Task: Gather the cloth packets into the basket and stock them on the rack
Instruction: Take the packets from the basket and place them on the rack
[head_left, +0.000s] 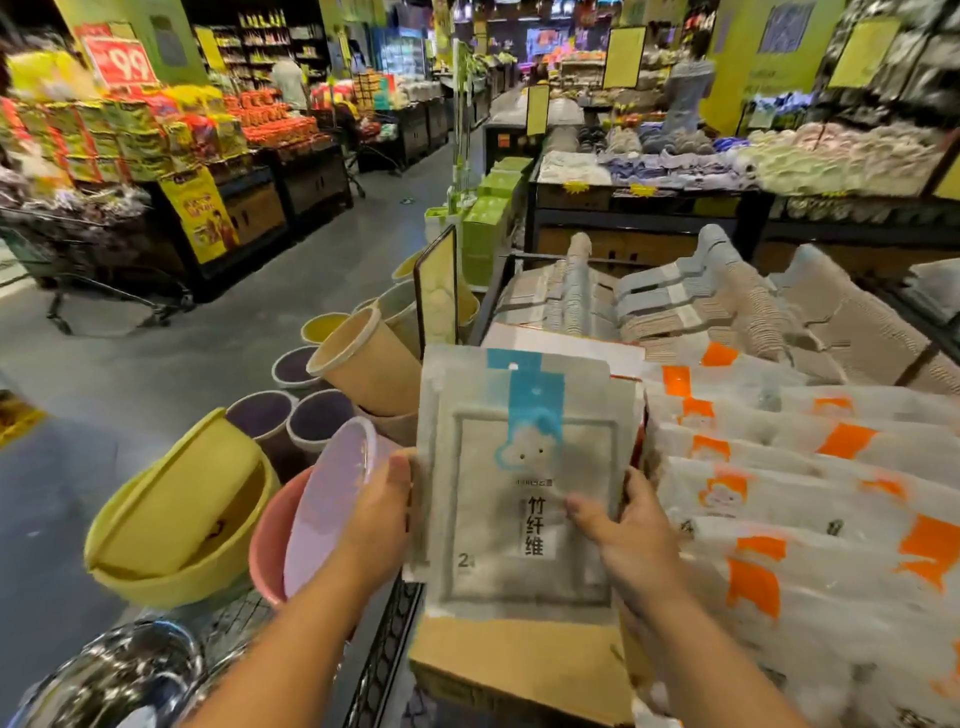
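I hold a small stack of cloth packets (524, 457), white-grey with a blue label, upright in front of me. My left hand (376, 525) grips the stack's left edge, thumb on the front. My right hand (626, 535) grips the right edge, thumb lying across the front face. The stack stands over a brown cardboard box (514, 670) on the rack. To the right, several cloth packets with orange labels (779, 519) lie in overlapping rows on the rack. No basket is clearly visible.
Left of the rack stand plastic tubs: a yellow basin (182, 525), a pink and lilac one (322, 519), tan bins (363, 358). A framed sign (439, 291) rises behind the packets. Folded cloths (727, 306) fill the rack's back. A shop aisle (208, 338) runs left.
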